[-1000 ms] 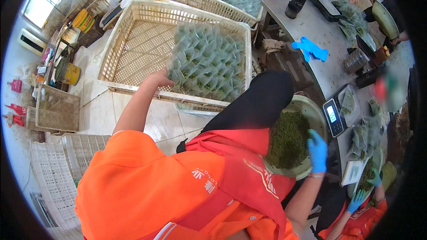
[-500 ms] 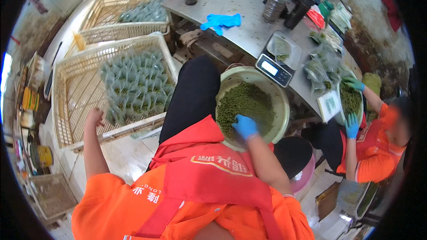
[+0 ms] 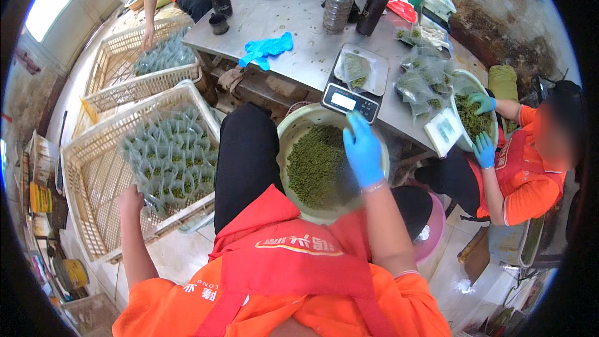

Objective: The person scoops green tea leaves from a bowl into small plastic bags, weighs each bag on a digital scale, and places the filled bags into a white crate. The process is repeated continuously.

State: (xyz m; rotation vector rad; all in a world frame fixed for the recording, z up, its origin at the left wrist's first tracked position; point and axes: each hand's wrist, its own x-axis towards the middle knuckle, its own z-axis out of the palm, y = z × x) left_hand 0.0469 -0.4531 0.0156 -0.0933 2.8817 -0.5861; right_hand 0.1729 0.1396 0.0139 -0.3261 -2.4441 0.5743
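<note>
My left hand (image 3: 131, 200), bare and with curled fingers, is over the near part of a cream plastic crate (image 3: 100, 215). It is beside standing rows of small clear bags (image 3: 171, 153) of green buds; whatever its fingers may hold is hidden. My right hand (image 3: 363, 153) wears a blue glove. Its fingers stretch toward the front of a digital scale (image 3: 349, 101), above the right side of a pale basin (image 3: 293, 130). Loose green buds (image 3: 315, 168) are heaped in that basin. One bag of buds (image 3: 355, 70) lies on the scale's pan.
A metal table (image 3: 293, 22) carries a blue glove (image 3: 266, 49), dark bottles (image 3: 376, 6) and bagged buds (image 3: 424, 84). On the right, a co-worker's gloved hands (image 3: 483, 150) are at another basin (image 3: 463, 81). A second crate (image 3: 112, 90) stands farther left, where another person's arm (image 3: 150, 12) reaches in.
My right hand has lifted out of the buds and moved up toward the scale. My left hand's fingers have curled in closer to the bags. The view has shifted, showing another person at the far left.
</note>
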